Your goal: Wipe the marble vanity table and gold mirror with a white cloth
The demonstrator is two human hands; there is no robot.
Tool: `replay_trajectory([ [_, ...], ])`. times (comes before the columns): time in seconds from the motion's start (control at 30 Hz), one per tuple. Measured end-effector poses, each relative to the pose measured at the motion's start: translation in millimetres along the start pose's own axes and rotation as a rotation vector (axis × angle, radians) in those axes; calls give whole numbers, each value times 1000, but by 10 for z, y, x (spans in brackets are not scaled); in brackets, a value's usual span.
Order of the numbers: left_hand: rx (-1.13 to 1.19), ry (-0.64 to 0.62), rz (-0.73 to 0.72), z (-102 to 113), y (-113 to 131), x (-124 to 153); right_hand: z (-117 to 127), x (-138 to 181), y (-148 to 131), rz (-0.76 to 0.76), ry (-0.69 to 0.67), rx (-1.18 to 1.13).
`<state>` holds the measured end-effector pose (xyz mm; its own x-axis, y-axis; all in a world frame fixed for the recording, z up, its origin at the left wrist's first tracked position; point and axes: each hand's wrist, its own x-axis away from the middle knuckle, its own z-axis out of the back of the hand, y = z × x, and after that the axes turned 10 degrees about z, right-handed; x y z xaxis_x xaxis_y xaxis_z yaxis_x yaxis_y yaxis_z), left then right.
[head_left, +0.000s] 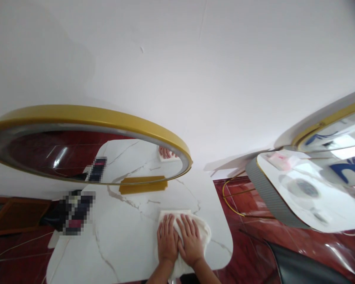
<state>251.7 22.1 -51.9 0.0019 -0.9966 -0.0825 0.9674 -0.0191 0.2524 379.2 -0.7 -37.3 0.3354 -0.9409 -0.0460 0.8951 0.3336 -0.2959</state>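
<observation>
A white folded cloth (205,232) lies on the white marble-patterned table (124,244), near its front edge. My left hand (167,238) rests flat on the cloth with its fingers stretched forward. Beside it, my right hand (191,238) lies flat on the same cloth, fingers slightly apart. The two thumbs meet or nearly meet in the middle. Part of the cloth is covered by both palms, and some of it reaches back between my wrists.
A gold-framed oval mirror (112,118) stands over the table's back, with a gold base piece (143,186). A pixelated dark item (79,213) lies at the left. To the right are a second white table (284,185), another mirror (319,128) and a black chair (298,260).
</observation>
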Motion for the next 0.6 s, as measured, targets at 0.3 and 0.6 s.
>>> replay_trajectory([
  [0.3,1,7,-13,-56,239,-455,65,-337,283,-56,17,1],
  [0.6,57,25,-38,-120,422,-940,103,-698,511,-129,60,34],
])
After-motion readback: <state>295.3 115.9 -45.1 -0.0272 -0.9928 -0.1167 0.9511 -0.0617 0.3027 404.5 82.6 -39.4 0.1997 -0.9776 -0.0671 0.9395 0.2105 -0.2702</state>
